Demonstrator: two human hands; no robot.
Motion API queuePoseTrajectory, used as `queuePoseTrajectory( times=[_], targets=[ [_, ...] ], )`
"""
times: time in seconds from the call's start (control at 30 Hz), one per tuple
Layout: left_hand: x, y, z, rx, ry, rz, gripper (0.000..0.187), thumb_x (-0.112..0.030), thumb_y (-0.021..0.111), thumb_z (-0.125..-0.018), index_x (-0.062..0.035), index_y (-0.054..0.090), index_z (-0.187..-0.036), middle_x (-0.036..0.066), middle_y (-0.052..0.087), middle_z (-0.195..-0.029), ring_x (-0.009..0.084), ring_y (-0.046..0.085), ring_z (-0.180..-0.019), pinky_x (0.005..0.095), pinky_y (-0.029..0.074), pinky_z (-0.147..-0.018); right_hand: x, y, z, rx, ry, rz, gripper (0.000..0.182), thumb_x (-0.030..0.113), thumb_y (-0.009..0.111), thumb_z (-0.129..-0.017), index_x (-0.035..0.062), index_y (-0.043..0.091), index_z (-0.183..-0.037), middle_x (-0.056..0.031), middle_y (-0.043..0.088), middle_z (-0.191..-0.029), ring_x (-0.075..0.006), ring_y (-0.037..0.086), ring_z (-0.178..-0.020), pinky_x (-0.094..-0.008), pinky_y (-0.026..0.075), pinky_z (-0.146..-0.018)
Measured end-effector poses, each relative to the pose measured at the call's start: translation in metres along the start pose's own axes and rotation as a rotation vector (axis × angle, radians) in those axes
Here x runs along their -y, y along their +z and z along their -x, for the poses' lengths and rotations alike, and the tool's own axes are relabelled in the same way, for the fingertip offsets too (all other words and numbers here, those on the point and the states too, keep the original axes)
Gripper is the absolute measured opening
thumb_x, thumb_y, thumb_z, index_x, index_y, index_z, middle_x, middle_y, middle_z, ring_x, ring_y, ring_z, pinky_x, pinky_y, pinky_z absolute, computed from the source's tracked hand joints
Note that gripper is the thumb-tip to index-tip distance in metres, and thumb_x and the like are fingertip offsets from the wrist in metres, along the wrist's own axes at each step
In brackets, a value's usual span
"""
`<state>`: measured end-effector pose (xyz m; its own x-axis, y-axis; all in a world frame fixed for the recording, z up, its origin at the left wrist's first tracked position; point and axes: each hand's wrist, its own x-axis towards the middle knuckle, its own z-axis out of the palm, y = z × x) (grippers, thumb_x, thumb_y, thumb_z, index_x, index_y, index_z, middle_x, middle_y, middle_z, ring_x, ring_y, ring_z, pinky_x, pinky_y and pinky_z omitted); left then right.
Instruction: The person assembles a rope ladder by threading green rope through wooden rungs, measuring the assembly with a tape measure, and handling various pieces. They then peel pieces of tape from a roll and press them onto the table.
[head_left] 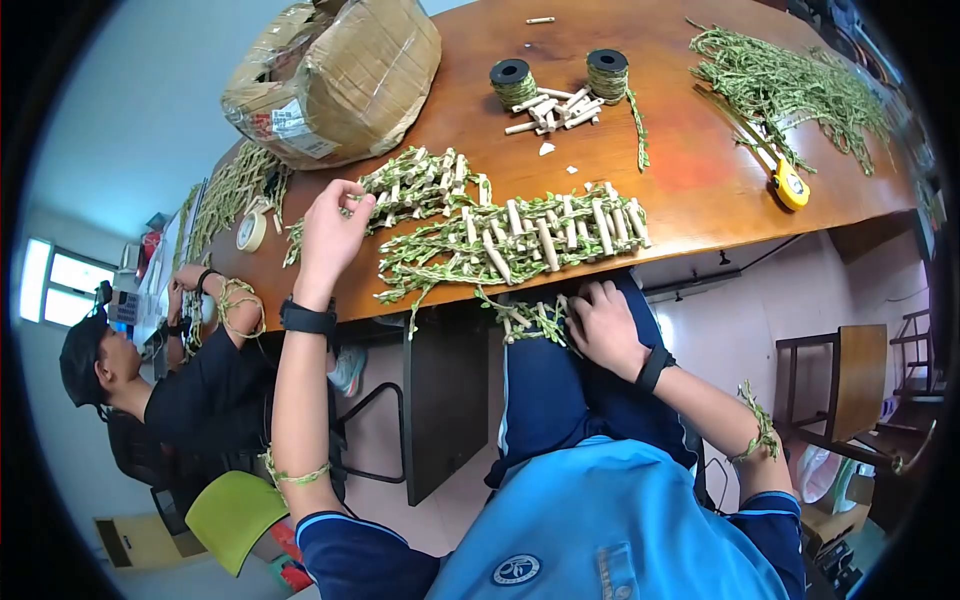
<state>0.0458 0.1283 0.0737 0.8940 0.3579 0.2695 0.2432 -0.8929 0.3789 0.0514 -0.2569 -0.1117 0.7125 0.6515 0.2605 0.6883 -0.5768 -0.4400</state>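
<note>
My left hand (pixel 330 228) is raised at the table's front edge, its fingers pinched on a strand of green leafy vine beside a small vine-and-stick mat (pixel 415 188). A longer mat of short wooden sticks woven with green vine (pixel 520 238) lies along the edge of the wooden table (pixel 690 170). Its hanging end (pixel 530 320) drops onto my lap. There my right hand (pixel 603 325) grips it against my blue trousers. Both wrists wear black bands, and vine loops circle my forearms.
A tape-wrapped cardboard bundle (pixel 335 80) sits at the back left. Two spools of green cord (pixel 512 82) and loose wooden sticks (pixel 555 105) lie mid-table. A vine pile (pixel 790 85) and a yellow tape measure (pixel 790 186) lie right. A co-worker (pixel 190 395) sits at left, a chair (pixel 850 385) at right.
</note>
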Motion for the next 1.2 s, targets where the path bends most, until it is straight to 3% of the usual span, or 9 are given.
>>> queuePoseTrajectory(
  times=[0.27,0.43,0.6,0.67,0.7,0.77,0.83,1.03,1.2],
  targets=[
    [0.005,0.023,-0.001,0.064,0.005,0.123,0.024,-0.024,0.072,-0.091,-0.0024,0.068,-0.101,0.009,0.067,-0.076,0.0225,0.065,-0.070,0.0363,0.051,-0.068,0.006,0.016,-0.003,0.039,-0.069,-0.088,0.012,0.014,0.068,-0.088,0.0090,0.060,-0.096,-0.0110,0.066,-0.085,-0.0296,0.060,-0.087,-0.0428,0.041,-0.080],
    [0.002,0.028,-0.006,0.041,0.019,0.123,0.019,-0.019,0.070,-0.090,-0.0028,0.067,-0.100,0.010,0.064,-0.073,0.0271,0.065,-0.070,0.0398,0.051,-0.069,0.082,-0.048,-0.018,0.289,-0.010,-0.686,0.026,0.011,0.069,-0.084,0.0031,0.061,-0.107,-0.0164,0.065,-0.085,-0.0353,0.067,-0.081,-0.0451,0.056,-0.072],
    [0.008,0.031,-0.014,-0.006,0.041,0.106,0.016,-0.016,0.066,-0.093,-0.0050,0.068,-0.105,0.009,0.065,-0.077,0.0242,0.064,-0.071,0.0380,0.051,-0.070,0.163,-0.125,-0.071,0.331,-0.090,-0.998,0.033,0.009,0.070,-0.087,0.0011,0.059,-0.118,-0.0066,0.054,-0.074,-0.0180,0.059,-0.065,-0.0338,0.050,-0.064],
    [0.012,0.027,-0.018,-0.057,0.065,0.159,0.014,-0.014,0.063,-0.093,-0.0038,0.067,-0.102,0.013,0.067,-0.083,0.0298,0.066,-0.078,0.0421,0.052,-0.074,0.182,-0.142,-0.095,0.290,-0.154,-1.057,0.036,0.010,0.070,-0.088,0.0001,0.057,-0.120,-0.0043,0.054,-0.072,-0.0145,0.058,-0.064,-0.0320,0.050,-0.063],
    [0.013,0.025,-0.022,-0.084,0.078,0.186,0.013,-0.012,0.061,-0.093,-0.0032,0.066,-0.101,0.015,0.068,-0.086,0.0326,0.067,-0.082,0.0442,0.052,-0.076,0.189,-0.158,-0.106,0.379,-0.156,-1.067,0.039,0.006,0.068,-0.096,0.0009,0.052,-0.131,0.0006,0.056,-0.089,-0.0058,0.062,-0.071,-0.0224,0.052,-0.064],
    [0.025,0.020,-0.028,-0.127,0.072,0.251,0.015,-0.012,0.059,-0.094,-0.0023,0.066,-0.102,0.019,0.070,-0.093,0.0356,0.068,-0.088,0.0444,0.053,-0.081,0.206,-0.182,-0.125,0.419,-0.024,-1.471,0.038,0.006,0.065,-0.099,0.0001,0.049,-0.133,-0.0021,0.057,-0.093,-0.0107,0.069,-0.073,-0.0243,0.058,-0.064],
    [0.046,0.017,-0.035,-0.132,0.049,0.381,0.017,-0.011,0.056,-0.094,-0.0019,0.066,-0.104,0.019,0.070,-0.095,0.0361,0.069,-0.089,0.0440,0.053,-0.081,0.209,-0.198,-0.149,0.317,-0.040,-1.588,0.036,0.005,0.061,-0.100,-0.0003,0.047,-0.133,-0.0053,0.058,-0.095,-0.0169,0.073,-0.075,-0.0282,0.063,-0.063],
    [0.058,0.002,-0.037,-0.115,-0.046,0.180,0.018,-0.015,0.062,-0.093,-0.0035,0.068,-0.105,0.011,0.071,-0.086,0.0253,0.069,-0.081,0.0370,0.054,-0.078,0.146,-0.176,-0.163,0.059,0.214,-1.141,0.039,0.010,0.067,-0.095,0.0024,0.051,-0.130,-0.0060,0.058,-0.093,-0.0164,0.070,-0.067,-0.0299,0.061,-0.055],
    [0.056,0.012,-0.039,-0.080,-0.061,0.188,0.018,-0.018,0.067,-0.093,-0.0042,0.069,-0.105,0.007,0.070,-0.084,0.0197,0.068,-0.078,0.0340,0.054,-0.076,0.070,-0.159,-0.143,0.088,0.504,-0.895,0.042,0.008,0.066,-0.092,0.0037,0.053,-0.132,-0.0054,0.060,-0.085,-0.0140,0.067,-0.061,-0.0272,0.053,-0.049]
  ],
)
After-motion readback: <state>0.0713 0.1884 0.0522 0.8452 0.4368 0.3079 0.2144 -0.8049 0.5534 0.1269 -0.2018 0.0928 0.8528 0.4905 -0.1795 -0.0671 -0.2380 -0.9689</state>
